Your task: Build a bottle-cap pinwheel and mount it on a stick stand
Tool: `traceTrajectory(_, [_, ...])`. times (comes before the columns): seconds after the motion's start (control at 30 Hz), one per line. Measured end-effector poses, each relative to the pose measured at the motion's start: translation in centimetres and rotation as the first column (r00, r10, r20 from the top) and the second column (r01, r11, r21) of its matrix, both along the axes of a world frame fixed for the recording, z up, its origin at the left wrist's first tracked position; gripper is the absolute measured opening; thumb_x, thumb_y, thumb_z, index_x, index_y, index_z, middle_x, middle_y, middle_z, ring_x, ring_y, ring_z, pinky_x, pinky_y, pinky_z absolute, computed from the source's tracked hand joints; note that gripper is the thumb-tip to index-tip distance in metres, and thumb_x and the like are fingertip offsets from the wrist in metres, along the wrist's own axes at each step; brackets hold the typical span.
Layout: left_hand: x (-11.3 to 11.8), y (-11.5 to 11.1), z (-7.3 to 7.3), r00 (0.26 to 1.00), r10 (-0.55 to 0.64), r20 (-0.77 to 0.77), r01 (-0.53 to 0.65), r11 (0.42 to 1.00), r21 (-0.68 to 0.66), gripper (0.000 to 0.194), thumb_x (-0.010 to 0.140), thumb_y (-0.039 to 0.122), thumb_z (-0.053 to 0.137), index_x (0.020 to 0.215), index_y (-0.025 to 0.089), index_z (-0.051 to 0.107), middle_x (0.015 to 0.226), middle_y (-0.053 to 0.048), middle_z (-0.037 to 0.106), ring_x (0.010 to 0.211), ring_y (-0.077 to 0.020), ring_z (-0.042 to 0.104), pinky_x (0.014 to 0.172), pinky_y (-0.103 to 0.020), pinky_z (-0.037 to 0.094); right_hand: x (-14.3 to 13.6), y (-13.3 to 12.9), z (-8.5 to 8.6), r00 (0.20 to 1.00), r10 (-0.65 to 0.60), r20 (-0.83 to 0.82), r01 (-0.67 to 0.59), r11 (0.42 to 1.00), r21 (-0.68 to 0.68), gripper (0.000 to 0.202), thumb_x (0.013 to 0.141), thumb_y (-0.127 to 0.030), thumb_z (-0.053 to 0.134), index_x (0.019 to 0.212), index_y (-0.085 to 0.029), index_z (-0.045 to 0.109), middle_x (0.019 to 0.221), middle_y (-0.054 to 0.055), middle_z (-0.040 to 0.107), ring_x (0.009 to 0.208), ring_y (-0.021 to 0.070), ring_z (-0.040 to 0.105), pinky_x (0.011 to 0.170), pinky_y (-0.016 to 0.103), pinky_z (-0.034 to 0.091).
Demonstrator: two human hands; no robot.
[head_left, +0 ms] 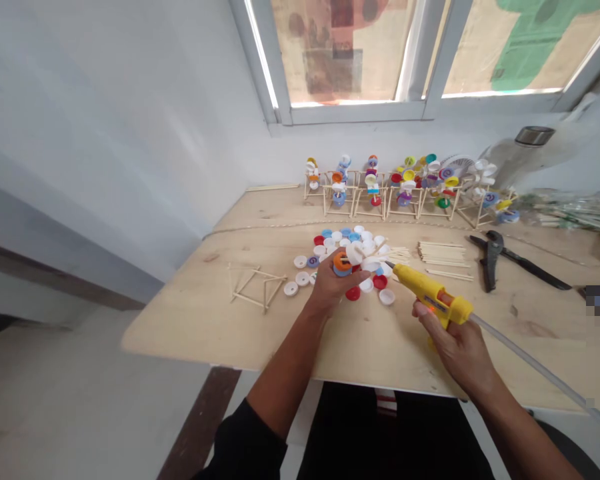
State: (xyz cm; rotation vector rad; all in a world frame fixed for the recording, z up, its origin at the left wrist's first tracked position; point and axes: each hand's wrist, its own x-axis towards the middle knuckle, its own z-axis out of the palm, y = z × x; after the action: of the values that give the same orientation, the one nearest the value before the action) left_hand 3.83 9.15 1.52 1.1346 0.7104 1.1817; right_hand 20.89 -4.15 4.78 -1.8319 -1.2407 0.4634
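Note:
My left hand (330, 283) is closed on a wheel of bottle caps and sticks; an orange cap (342, 261) and white caps (363, 255) show at its fingers. In my right hand (453, 337) is a yellow glue gun (425, 290), with a small red light lit on its side. The gun's nozzle points left, close beside the white caps; whether it touches them I cannot tell. A long glue stick (530, 363) runs out of the gun's back. Loose white, blue and red caps (303, 279) lie around and behind my left hand.
Stick frames bearing coloured caps (373, 193) stand along the wall. A stick frame (254, 288) lies at the left. Cut sticks (445, 257), black pliers (493, 257) and bagged sticks (570, 210) are at the right. A clear bottle (523, 157) stands behind; a twisted cord (280, 225) crosses the table.

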Motion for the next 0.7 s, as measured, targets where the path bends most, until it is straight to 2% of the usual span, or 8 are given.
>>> traceTrajectory(0.43, [0.08,-0.20,0.35,1.000,-0.008,0.002,0.008,0.999,0.050,0.034,0.051,0.016,0.085,0.077,0.016,0.063,0.068,0.004,0.056,0.063,-0.0092,0.051,0.061,-0.023,0.044,-0.22,0.12,0.39,1.000,-0.019,0.010,0.019,1.000,-0.014,0.047,0.075,-0.064,0.049,0.069,-0.020,0.065,0.083,0.009,0.071,0.082,0.0272,0.066,0.079,0.038,0.052])
traceTrajectory(0.7, [0.07,-0.04,0.05,1.000,-0.007,0.002,0.006,0.999,0.033,0.035,0.051,0.018,0.085,0.079,0.016,0.064,0.070,0.004,0.059,0.065,-0.0109,0.054,0.066,-0.025,0.047,0.04,0.04,0.49,0.999,-0.024,0.023,0.024,1.000,-0.009,0.046,0.076,-0.063,0.050,0.066,-0.020,0.064,0.076,0.008,0.069,0.079,0.0265,0.066,0.074,0.036,0.052])
